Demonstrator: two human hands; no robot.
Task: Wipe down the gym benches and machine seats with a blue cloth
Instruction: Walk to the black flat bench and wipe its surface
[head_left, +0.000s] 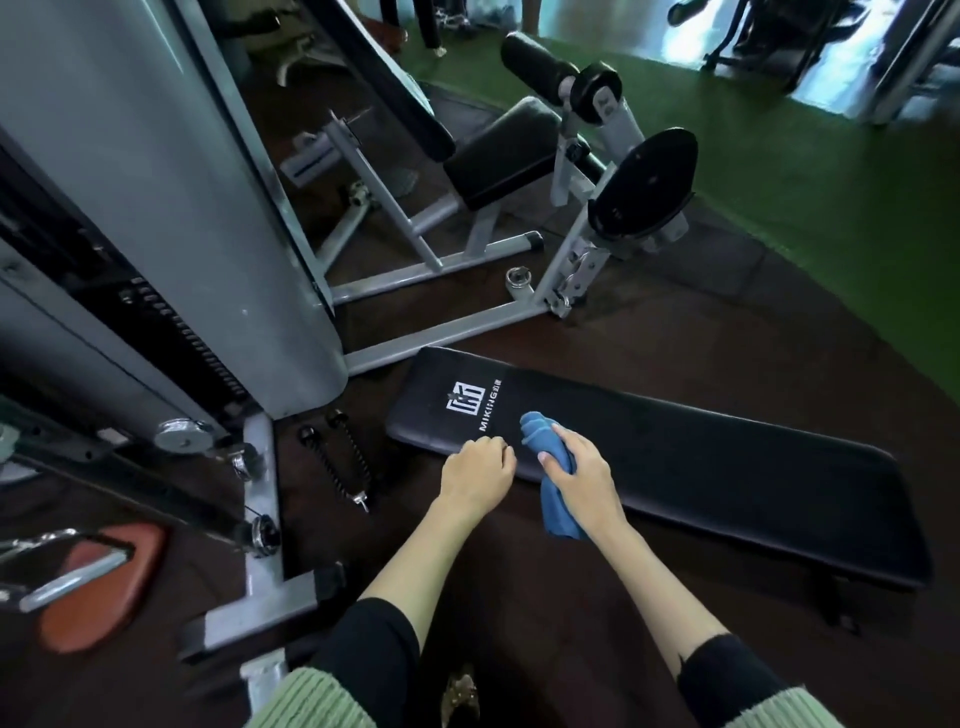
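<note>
Blue cloth (557, 512) held in right grip (582, 478), on black bench (727, 478).
Cloth is clenched and pressed near the bench logo (467, 405); left grip (478, 473) is curled, empty, rested on the bench edge. Dark floor (675, 338); grey machine (156, 182) alongside.

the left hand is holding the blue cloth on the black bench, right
Not quite. It is the right hand that holds the blue cloth on the black bench, as the head view shows. The left hand rests beside it at the bench's near edge, fingers curled, with no cloth in it.
</note>
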